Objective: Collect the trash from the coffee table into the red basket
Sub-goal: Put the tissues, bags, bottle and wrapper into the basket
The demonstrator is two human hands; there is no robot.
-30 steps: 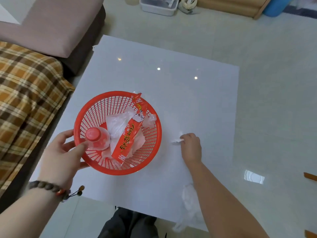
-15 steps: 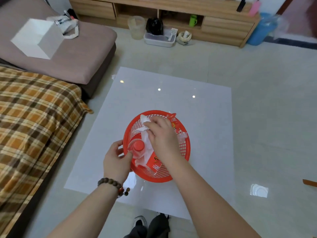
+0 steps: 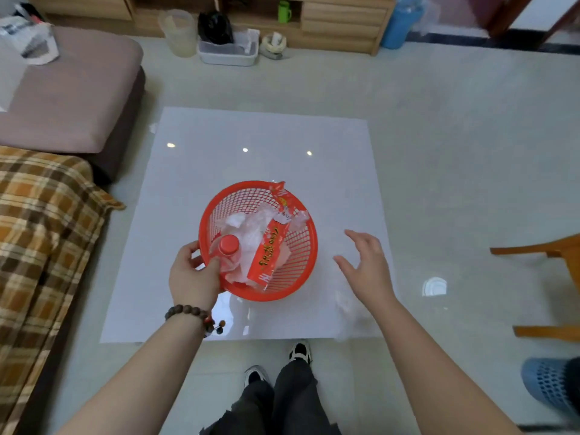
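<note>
The red basket [image 3: 301, 246] sits near the front of the glossy white coffee table [image 3: 251, 146]. Inside it lie a clear bottle with a red cap [image 3: 229, 244], a long red snack wrapper [image 3: 270, 249] and crumpled clear plastic and tissue [image 3: 248, 227]. My left hand [image 3: 191, 274] grips the basket's near-left rim, thumb inside. My right hand [image 3: 367, 265] hovers to the right of the basket with fingers spread, holding nothing. A crumpled piece of clear plastic [image 3: 348, 309] lies on the table's front right part, below my right forearm.
A sofa with a plaid blanket [image 3: 40, 233] runs along the left. A wooden chair [image 3: 552, 255] stands at the right, a blue mesh thing [image 3: 549, 387] at lower right. A wooden cabinet [image 3: 339, 23], bins and a grey tub [image 3: 226, 51] line the far side. My feet [image 3: 298, 353] are by the table's front edge.
My right hand picked a white scrap off the table, dropped it into the basket, and now has pulled back to the right, empty. The left hand keeps its hold on the rim.
</note>
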